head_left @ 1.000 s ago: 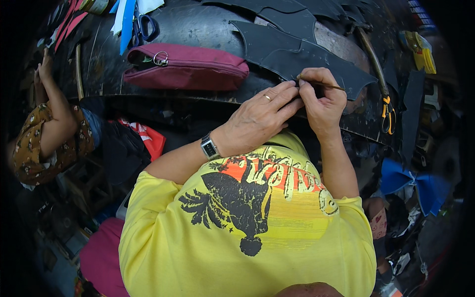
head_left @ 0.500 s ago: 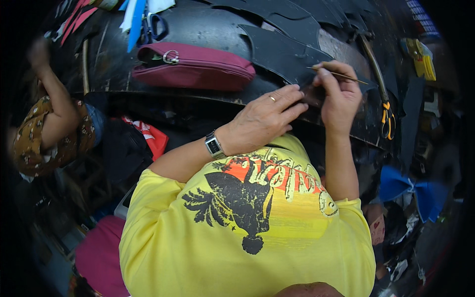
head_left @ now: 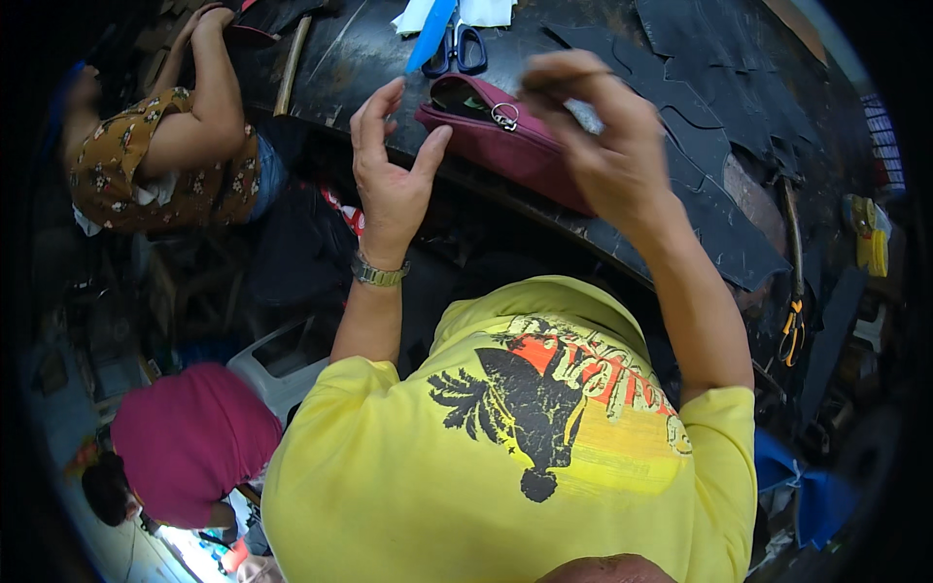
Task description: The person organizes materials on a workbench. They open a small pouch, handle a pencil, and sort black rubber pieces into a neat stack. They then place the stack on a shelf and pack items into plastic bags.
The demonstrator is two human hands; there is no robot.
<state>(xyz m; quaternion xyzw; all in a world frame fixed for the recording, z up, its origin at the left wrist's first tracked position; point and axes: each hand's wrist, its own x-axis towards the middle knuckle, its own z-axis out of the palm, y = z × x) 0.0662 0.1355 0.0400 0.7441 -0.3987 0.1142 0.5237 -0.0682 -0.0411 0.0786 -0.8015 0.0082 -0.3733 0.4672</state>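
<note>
A maroon zippered pouch (head_left: 501, 155) with a metal ring lies at the table's near edge, its top gaping at the left end. Just left of it, my left hand (head_left: 391, 185) is raised, thumb and fingers apart, holding nothing. My right hand (head_left: 603, 126) hovers over the pouch's right part and hides some of it. Its fingers are smeared by motion, so whether the thin stick-like tool is still in them cannot be made out. Beyond the pouch lie dark-handled scissors (head_left: 471, 51) beside a blue strip (head_left: 433, 35). Black cut sheets (head_left: 714, 209) spread to the right.
A long-handled tool (head_left: 792, 228) and orange-handled cutters (head_left: 792, 332) lie toward the table's right edge, near a yellow item (head_left: 873, 251). A co-worker in a brown floral top (head_left: 160, 165) is at the left. Another person in maroon (head_left: 194, 437) is lower left, by a white chair (head_left: 282, 374).
My hands have come apart. The left has lifted and opened beside the pouch; the right has swung left from the black sheets to above the pouch. The view has shifted left.
</note>
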